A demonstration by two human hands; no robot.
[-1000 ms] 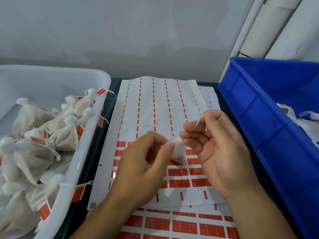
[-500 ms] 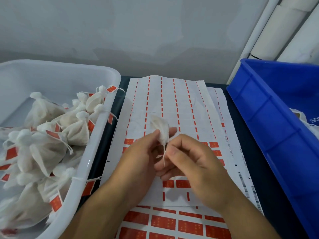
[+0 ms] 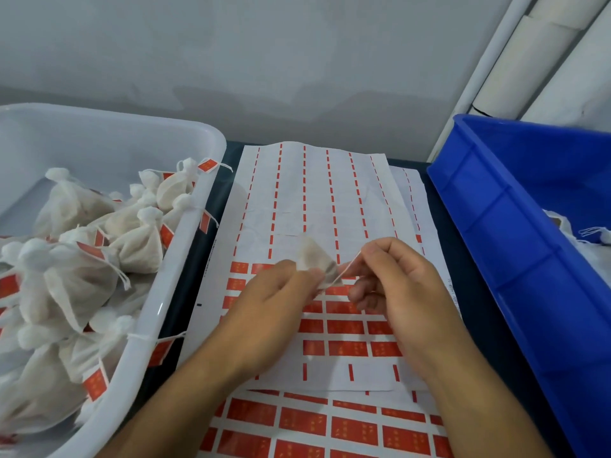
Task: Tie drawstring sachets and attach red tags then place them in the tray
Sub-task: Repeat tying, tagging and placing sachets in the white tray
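sachet (image 3: 313, 257) — pinched between both hands' fingers (image 3: 305, 276)

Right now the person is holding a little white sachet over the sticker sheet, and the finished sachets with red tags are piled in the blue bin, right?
Not quite. The head view shows the tagged sachets piled in the white tray on the left, not the blue bin. The rest holds: the left hand and right hand hold a little white sachet over the sticker sheet.
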